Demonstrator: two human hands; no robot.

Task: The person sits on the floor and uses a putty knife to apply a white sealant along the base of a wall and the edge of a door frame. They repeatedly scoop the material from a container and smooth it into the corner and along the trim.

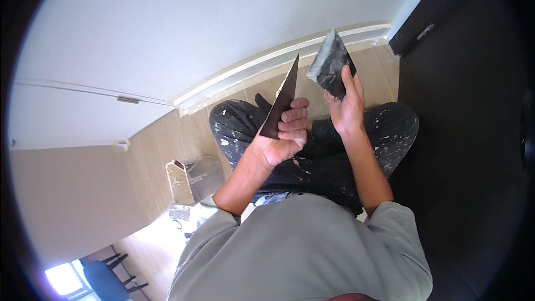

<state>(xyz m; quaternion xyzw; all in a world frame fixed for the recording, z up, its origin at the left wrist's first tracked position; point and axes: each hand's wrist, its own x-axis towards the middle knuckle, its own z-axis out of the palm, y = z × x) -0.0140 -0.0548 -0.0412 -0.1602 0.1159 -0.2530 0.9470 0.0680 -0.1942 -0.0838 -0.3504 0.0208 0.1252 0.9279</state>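
Fingers (295, 116) wrapped round one dark blade, a second held upright nearby, both over a pale wood floor.

The left hand (290, 129) is closed on a thin, pointed-looking blade (283, 107); the right hand (350, 103), partly closed, grips the lower part of a wider blade (332, 67) smeared with whitish paste (322, 58). Beneath are folded legs in dark, white-spattered trousers (390, 134). Ahead, a pale skirting (245, 72) edges the white wall (223, 17). A dark panel (462, 134) stands on the right. Leftward, an open-ended box (206, 175), streaked with paste, sits on light planks (147, 170); farther off are a blue chair (106, 281) and bright window (64, 277).
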